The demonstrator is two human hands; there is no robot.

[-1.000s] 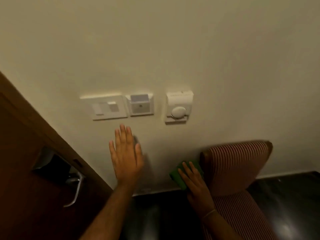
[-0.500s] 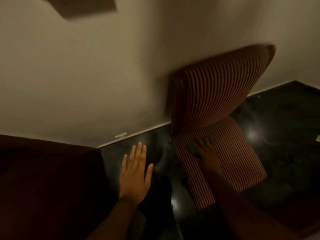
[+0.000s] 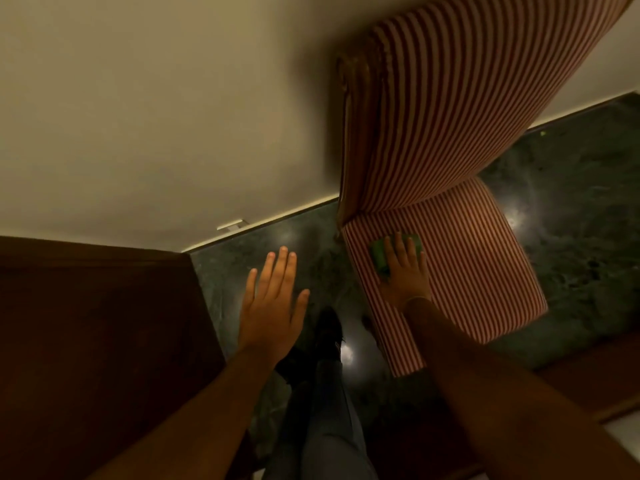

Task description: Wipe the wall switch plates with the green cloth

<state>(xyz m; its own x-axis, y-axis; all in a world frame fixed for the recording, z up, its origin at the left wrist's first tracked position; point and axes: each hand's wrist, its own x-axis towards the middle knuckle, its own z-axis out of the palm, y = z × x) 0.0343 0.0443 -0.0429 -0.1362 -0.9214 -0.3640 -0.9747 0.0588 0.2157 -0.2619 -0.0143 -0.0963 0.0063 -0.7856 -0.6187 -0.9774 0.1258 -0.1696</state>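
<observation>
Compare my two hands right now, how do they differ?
The left hand is empty, fingers spread, held in the air over the dark floor. The right hand lies flat on the green cloth, on the striped chair seat. Both are palm-down with fingers extended.

Below me: red-and-white striped chair (image 3: 450, 140), backrest against the cream wall (image 3: 156, 98), seat over the dark green marbled floor (image 3: 571, 220). Brown wooden panel (image 3: 86, 341) fills lower left. My black shoe (image 3: 329, 332) and blue jeans leg (image 3: 329, 420) at bottom centre. Small white fitting (image 3: 231, 225) sits at wall base.
</observation>
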